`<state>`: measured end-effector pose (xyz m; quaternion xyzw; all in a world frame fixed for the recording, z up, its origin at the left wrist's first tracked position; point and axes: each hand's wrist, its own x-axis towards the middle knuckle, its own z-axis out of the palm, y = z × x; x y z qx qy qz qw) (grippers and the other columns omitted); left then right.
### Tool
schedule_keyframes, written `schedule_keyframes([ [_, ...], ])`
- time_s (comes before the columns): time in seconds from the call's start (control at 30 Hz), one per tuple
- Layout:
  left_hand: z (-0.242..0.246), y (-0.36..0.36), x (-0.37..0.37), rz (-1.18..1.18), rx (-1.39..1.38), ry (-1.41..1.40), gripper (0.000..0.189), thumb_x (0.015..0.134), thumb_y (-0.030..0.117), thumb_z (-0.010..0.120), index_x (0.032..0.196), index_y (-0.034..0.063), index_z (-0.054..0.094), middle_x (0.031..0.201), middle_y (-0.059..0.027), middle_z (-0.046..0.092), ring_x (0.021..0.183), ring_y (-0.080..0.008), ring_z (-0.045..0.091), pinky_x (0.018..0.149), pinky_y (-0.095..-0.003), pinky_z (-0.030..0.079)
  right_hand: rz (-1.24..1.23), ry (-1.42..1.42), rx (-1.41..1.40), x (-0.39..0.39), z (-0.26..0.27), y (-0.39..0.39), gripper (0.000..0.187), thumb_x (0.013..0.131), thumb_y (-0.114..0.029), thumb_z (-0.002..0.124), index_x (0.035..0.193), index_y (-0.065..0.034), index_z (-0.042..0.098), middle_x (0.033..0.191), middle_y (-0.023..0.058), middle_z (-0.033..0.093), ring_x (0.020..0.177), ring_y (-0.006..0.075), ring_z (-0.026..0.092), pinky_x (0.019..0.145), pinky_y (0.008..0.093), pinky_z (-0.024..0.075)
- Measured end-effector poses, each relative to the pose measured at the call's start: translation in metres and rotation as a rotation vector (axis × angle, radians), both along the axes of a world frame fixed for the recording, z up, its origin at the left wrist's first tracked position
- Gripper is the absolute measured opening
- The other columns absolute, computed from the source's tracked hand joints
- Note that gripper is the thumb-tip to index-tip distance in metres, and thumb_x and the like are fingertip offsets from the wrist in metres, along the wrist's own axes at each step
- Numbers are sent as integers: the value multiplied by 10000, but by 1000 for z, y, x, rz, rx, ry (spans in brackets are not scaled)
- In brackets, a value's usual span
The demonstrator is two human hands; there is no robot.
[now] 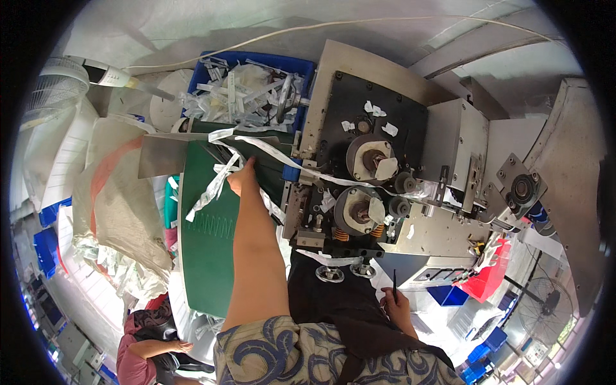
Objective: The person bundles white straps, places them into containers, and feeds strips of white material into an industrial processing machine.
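My left hand (242, 178) reaches over the green conveyor belt (207, 260). Crumpled white printed strips (209, 195) lie against its fingers; its grip is hidden from me. From there a long white packaging web (274, 151) runs right to the rollers of a metal machine (375, 91). Two large grey rollers (362, 211) sit one in front of the other on its black plate, with torn white scraps around them. Low on the right, my right hand (399, 310) holds a thin dark pen-like tool (395, 279) upright, beside the machine's control box (433, 274).
Behind the belt stands a blue crate (250, 57) heaped with packaging strips. A large woven sack (122, 192) with more strips is at left. Another person (144, 349) works at lower left. Two chrome knobs (330, 274) project at the machine's front. A fan (546, 303) stands at right.
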<state>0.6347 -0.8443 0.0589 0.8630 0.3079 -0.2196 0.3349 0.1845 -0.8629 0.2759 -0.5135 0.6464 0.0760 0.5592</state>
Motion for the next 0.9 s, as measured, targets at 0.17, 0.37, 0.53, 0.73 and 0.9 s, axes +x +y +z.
schedule_keyframes([
  [0.17,9,-18,2,-31,113,-17,803,418,459,790,970,-68,540,1020,-196,562,945,-297,554,833,-340,430,-41,8,19,-9,-8,9,250,878,-213,439,917,3,560,580,33,538,515,88,482,481,225,369],
  [0.37,29,-16,7,78,26,-27,558,532,270,750,930,-73,564,958,-210,582,887,-306,579,786,-344,453,-38,-32,6,-3,-12,10,237,874,-194,438,892,8,561,573,33,535,510,100,485,482,235,378],
  [0.53,2,5,-1,-69,71,-62,511,564,278,715,905,-78,580,924,-215,591,862,-303,588,754,-353,462,-25,-16,6,-2,-10,8,244,871,-203,439,890,7,563,568,25,532,511,104,495,476,236,380],
  [0.73,-33,65,-17,-8,-168,-6,494,604,269,703,918,-72,533,748,-157,591,627,-254,581,546,-364,457,60,-26,-72,3,-3,5,245,875,-189,421,895,11,561,561,34,535,475,80,470,442,210,359],
  [0.9,-18,112,-36,203,-486,-79,307,656,145,618,876,-46,518,664,-93,554,547,-178,502,462,-320,385,39,-73,-31,-3,15,1,232,875,-181,420,889,10,551,547,29,526,443,77,446,424,213,345],
])
